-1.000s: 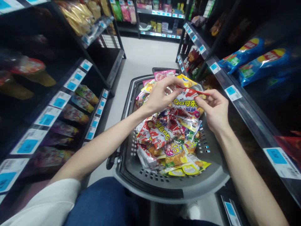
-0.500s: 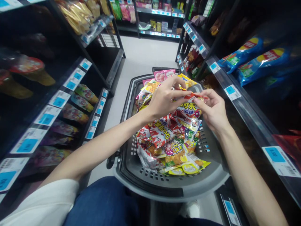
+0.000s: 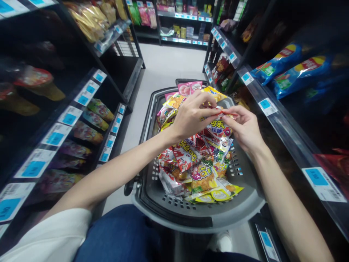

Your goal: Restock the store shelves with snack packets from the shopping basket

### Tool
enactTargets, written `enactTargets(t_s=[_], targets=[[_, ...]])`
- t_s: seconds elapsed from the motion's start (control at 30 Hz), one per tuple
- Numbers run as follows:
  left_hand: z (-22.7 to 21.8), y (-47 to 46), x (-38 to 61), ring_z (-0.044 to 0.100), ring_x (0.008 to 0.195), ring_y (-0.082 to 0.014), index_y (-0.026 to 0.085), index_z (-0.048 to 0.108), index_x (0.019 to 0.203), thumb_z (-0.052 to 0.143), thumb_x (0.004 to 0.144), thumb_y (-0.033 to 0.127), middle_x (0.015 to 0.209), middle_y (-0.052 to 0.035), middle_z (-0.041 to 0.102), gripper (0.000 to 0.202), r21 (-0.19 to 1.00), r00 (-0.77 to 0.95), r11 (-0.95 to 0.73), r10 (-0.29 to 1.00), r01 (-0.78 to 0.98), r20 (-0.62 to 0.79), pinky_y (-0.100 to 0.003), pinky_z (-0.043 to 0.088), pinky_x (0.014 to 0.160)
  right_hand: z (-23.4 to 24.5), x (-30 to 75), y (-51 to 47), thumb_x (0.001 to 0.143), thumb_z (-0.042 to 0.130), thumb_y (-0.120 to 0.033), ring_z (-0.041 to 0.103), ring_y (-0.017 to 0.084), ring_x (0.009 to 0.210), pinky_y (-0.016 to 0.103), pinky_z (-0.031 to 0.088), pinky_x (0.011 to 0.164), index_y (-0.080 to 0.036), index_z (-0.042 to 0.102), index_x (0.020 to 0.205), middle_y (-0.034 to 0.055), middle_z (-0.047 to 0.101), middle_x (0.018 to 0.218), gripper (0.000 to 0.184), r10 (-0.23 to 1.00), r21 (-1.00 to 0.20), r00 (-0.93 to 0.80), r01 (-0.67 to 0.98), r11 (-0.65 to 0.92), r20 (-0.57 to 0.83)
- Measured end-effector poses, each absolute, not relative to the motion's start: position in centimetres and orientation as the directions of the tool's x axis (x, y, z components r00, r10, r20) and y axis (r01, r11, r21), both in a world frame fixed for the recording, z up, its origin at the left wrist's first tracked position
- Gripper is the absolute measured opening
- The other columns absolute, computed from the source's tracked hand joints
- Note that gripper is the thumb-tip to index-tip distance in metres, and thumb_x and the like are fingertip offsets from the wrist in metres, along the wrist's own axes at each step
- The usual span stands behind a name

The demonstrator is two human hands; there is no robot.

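A grey shopping basket (image 3: 191,214) sits in front of me, heaped with colourful snack packets (image 3: 191,160). Above the heap both hands grip the top edge of one red and white snack packet (image 3: 218,128). My left hand (image 3: 191,116) pinches that edge from the left, fingers closed. My right hand (image 3: 244,127) pinches it from the right, fingertips almost touching those of the left. The packet hangs just over the pile.
Dark shelves with blue price tags (image 3: 54,138) line the left side, holding small packets. On the right, shelves carry blue crisp bags (image 3: 278,63) and more tags. A pale floor aisle (image 3: 169,65) runs ahead to further shelves. My blue-trousered knee (image 3: 122,233) is below the basket.
My two hands have drawn closer together on the packet's top edge, and the packet has sunk lower towards the pile.
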State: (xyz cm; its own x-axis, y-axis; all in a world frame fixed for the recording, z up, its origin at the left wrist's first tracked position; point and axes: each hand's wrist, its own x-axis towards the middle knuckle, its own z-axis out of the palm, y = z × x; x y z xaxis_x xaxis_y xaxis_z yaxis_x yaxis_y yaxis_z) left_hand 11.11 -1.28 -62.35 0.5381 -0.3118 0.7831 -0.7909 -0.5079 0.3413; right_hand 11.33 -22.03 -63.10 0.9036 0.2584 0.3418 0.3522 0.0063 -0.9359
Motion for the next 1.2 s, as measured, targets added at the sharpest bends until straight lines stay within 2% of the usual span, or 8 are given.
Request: enactTargets(t_s=[0.4,0.57,0.63,0.73,0.83,0.93,1.07,1.2], targets=[[-62.7,-1.3,10.8,0.064,0.101,-0.0202,0.024,0.072,0.091,0.067,0.093,0.031,0.099,-0.0038,0.068,0.008,0.309,0.528,-0.533,-0.324,-0.788,0.785,-0.048,0.050,0.095,-63.0,10.6,-21.8,0.071,0.089,-0.040,0.071,0.019,0.098,0.039,0.060,0.094,-0.028,0.071,0.091,-0.0009,0.074,0.101,0.029,0.253,-0.940,0.908,0.341,0.017,0.334],[-63.2,-1.5,10.7,0.063,0.100,-0.0201,0.022,0.071,0.092,0.069,0.092,0.025,0.102,-0.0044,0.068,0.004,0.290,0.526,-0.566,-0.312,-0.771,0.791,-0.046,0.051,0.092,-62.9,10.2,-21.7,0.069,0.090,-0.036,0.070,0.021,0.102,0.039,0.059,0.094,-0.029,0.073,0.100,0.0000,0.074,0.105,0.036,0.291,-0.930,0.895,0.366,-0.046,0.338],[-63.4,-1.6,10.7,0.063,0.100,-0.0201,0.021,0.070,0.092,0.068,0.092,0.025,0.102,-0.0048,0.068,0.005,0.272,0.518,-0.573,-0.323,-0.773,0.792,-0.044,0.051,0.090,-63.0,10.1,-21.6,0.067,0.090,-0.035,0.070,0.022,0.101,0.040,0.060,0.090,-0.028,0.074,0.103,0.0017,0.075,0.107,0.040,0.305,-0.921,0.896,0.372,-0.117,0.323],[-63.5,-1.8,10.5,0.062,0.099,-0.0191,0.020,0.070,0.092,0.068,0.092,0.025,0.101,-0.0049,0.068,0.006,0.243,0.485,-0.561,-0.334,-0.791,0.808,-0.040,0.051,0.087,-63.2,10.0,-21.5,0.071,0.087,-0.038,0.068,0.019,0.083,0.036,0.058,0.075,-0.024,0.076,0.103,0.0031,0.075,0.097,0.036,0.311,-0.896,0.901,0.380,-0.230,0.302],[-63.5,-1.8,10.4,0.062,0.098,-0.0181,0.021,0.070,0.091,0.066,0.093,0.025,0.100,-0.0040,0.069,0.007,0.242,0.486,-0.576,-0.318,-0.781,0.814,-0.040,0.051,0.087,-63.4,9.8,-21.5,0.081,0.079,-0.042,0.056,0.013,0.062,0.029,0.048,0.058,-0.021,0.075,0.102,-0.0002,0.069,0.078,0.030,0.355,-0.860,0.891,0.400,-0.317,0.283],[-63.6,-1.6,10.5,0.062,0.096,-0.0184,0.022,0.071,0.091,0.066,0.092,0.028,0.100,-0.0038,0.069,0.008,0.270,0.510,-0.585,-0.293,-0.764,0.809,-0.041,0.051,0.087,-63.2,9.6,-21.5,0.087,0.071,-0.045,0.045,0.010,0.054,0.026,0.037,0.051,-0.020,0.074,0.099,-0.0037,0.060,0.066,0.028,0.363,-0.810,0.883,0.435,-0.393,0.298],[-63.6,-1.4,10.8,0.060,0.093,-0.0202,0.025,0.073,0.093,0.071,0.089,0.036,0.099,-0.0036,0.069,0.011,0.340,0.526,-0.522,-0.260,-0.782,0.810,-0.044,0.051,0.086,-63.1,9.4,-21.5,0.090,0.068,-0.043,0.049,0.012,0.062,0.028,0.044,0.060,-0.020,0.072,0.093,-0.0032,0.060,0.068,0.024,0.358,-0.750,0.874,0.472,-0.463,0.329],[-63.1,-0.9,10.6,0.056,0.094,-0.0213,0.031,0.075,0.093,0.073,0.088,0.039,0.100,-0.0016,0.070,0.010,0.408,0.585,-0.495,-0.281,-0.767,0.760,-0.048,0.049,0.089,-63.2,9.6,-21.7,0.087,0.073,-0.036,0.061,0.019,0.083,0.034,0.053,0.083,-0.021,0.071,0.107,-0.0007,0.070,0.090,0.025,0.418,-0.718,0.861,0.484,-0.499,0.290]])
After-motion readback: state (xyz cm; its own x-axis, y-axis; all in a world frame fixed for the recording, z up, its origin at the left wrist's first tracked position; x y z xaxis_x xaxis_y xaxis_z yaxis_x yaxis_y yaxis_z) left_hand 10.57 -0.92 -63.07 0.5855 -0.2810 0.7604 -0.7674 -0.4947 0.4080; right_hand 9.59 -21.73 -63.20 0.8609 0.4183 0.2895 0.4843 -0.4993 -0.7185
